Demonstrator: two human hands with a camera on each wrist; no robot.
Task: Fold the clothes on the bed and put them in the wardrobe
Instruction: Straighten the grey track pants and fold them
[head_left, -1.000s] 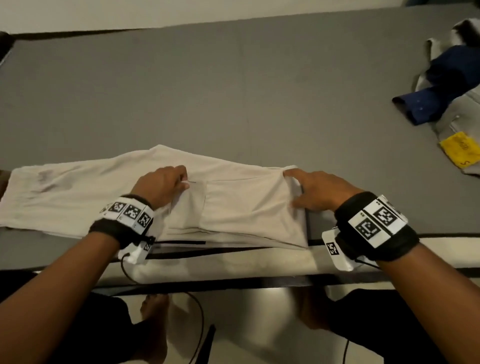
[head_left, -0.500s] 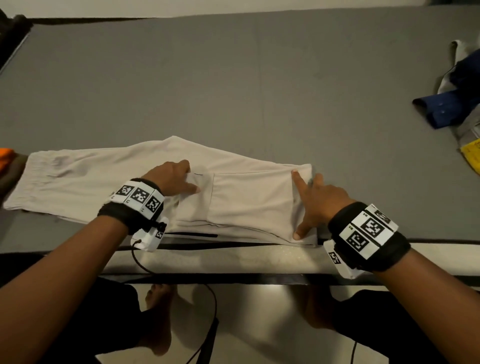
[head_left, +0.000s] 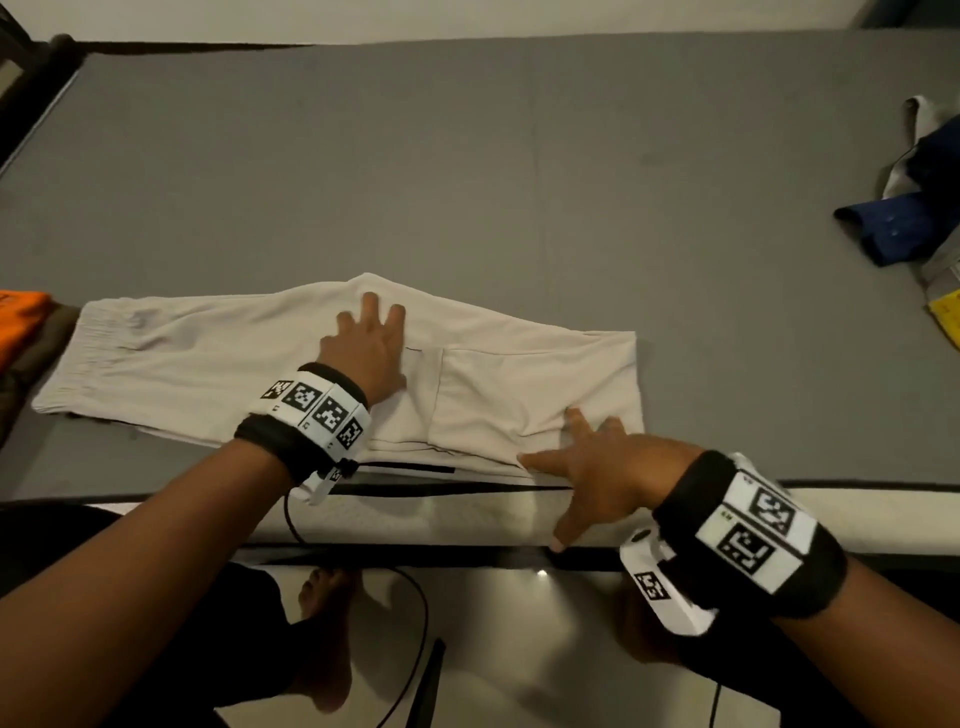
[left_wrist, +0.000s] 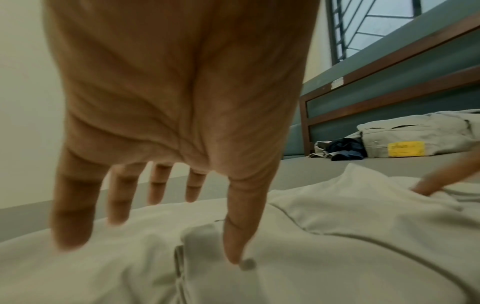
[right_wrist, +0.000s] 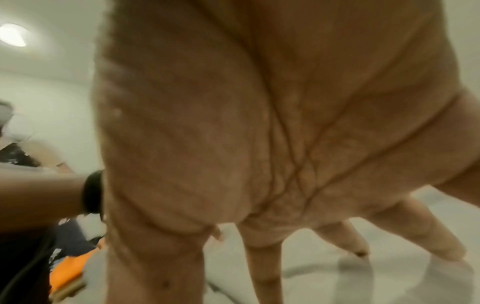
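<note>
Your left hand (head_left: 370, 349) lies flat on the beige trousers (head_left: 218, 364), fingers (left_wrist: 72, 207) straight and spread, holding nothing; its thumb tip presses the cloth just beside the pocket seam. Your right hand (head_left: 605, 470) is likewise splayed, fingers straight: the fingertips (right_wrist: 441, 244) rest on the trousers' near right corner, while the thumb hangs over the mattress edge, off the cloth. Neither hand grasps anything.

The trousers lie folded lengthwise along the near edge of the grey bed (head_left: 467, 166), waistband to the left of your left hand, the folded end to the right beyond your right hand. Small wrinkles gather in the cloth just ahead of your right fingertips.

Well to the right of the trousers sits a heap of unfolded clothes (head_left: 904, 228), dark blue and pale grey with a yellow label (left_wrist: 405, 149). Just left of the waistband an orange garment (head_left: 21, 322) shows at the bed's edge.
</note>
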